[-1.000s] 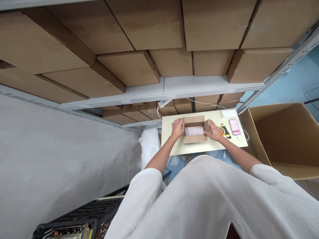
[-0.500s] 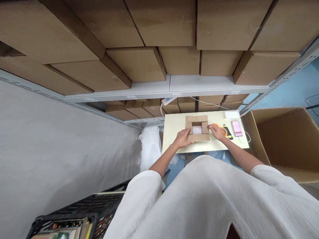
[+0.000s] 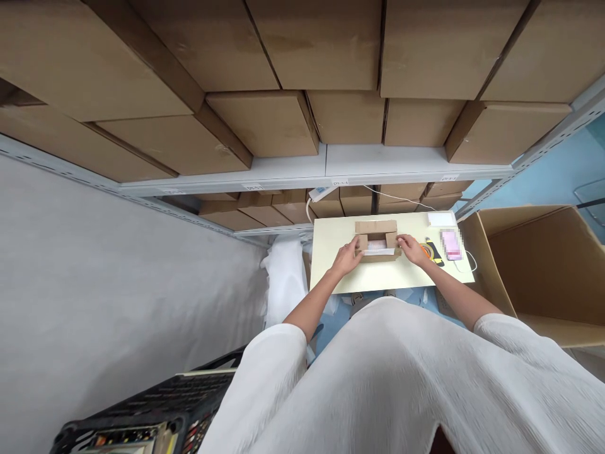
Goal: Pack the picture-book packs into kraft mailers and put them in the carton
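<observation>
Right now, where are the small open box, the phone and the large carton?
Small open box (image 3: 376, 227): head view, on its far flap.
Phone (image 3: 451, 244): head view, on its screen.
Large carton (image 3: 551, 258): head view, on its inner wall.

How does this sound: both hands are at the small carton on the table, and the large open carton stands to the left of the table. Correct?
Not quite: the head view shows the large open carton to the right of the table. The left hand and right hand are indeed at the small carton.

Likely stockroom: metal shelving (image 3: 387, 156) packed with cartons (image 3: 262, 123), labels (image 3: 340, 182) along edge.
</observation>
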{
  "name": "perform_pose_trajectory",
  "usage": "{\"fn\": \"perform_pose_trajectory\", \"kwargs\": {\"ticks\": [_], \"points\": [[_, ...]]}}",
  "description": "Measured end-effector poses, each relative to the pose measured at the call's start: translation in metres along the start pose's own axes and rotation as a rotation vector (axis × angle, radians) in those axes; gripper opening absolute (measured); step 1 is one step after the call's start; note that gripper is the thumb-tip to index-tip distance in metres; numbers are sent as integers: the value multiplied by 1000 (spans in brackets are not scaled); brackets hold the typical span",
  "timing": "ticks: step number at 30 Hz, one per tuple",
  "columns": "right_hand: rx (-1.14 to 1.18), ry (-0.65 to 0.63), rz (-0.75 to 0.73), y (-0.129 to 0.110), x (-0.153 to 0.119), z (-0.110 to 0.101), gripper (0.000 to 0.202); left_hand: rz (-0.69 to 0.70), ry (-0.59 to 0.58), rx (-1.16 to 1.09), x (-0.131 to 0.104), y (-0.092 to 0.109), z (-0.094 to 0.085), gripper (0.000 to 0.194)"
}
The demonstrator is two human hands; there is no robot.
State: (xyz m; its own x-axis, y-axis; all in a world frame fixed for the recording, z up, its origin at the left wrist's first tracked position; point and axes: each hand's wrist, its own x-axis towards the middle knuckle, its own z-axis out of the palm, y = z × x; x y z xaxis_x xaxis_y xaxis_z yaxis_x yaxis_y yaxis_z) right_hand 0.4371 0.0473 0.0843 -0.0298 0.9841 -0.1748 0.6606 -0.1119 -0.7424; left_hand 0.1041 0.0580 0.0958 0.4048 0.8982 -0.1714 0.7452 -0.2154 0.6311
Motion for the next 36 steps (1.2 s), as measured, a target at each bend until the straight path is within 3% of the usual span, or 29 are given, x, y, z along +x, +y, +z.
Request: {"fn": "perform_pose_trajectory", "kwargs": {"ticks": [4, 10, 16, 20, 26, 31, 36], "points": [[78, 45, 109, -1, 22, 7, 68, -104, 114, 67, 16, 2, 7, 83], [309, 42, 161, -16, 45, 5, 86, -94, 133, 125, 18, 2, 14, 93], [156, 65, 37, -16, 36, 11, 60, 40, 167, 215, 13, 6, 10, 83], [-105, 16, -60, -10, 22, 20, 39, 166, 41, 223, 11, 6, 12, 61], [-160, 54, -138, 1, 3, 21, 42, 181, -21, 251, 8, 5, 20, 56], [-204, 185, 86, 38, -13, 6, 47, 179, -33, 264, 5, 6, 19, 58], [-382, 78, 356, 74, -30, -4, 41, 179, -42, 314, 3, 9, 18, 56]]}}
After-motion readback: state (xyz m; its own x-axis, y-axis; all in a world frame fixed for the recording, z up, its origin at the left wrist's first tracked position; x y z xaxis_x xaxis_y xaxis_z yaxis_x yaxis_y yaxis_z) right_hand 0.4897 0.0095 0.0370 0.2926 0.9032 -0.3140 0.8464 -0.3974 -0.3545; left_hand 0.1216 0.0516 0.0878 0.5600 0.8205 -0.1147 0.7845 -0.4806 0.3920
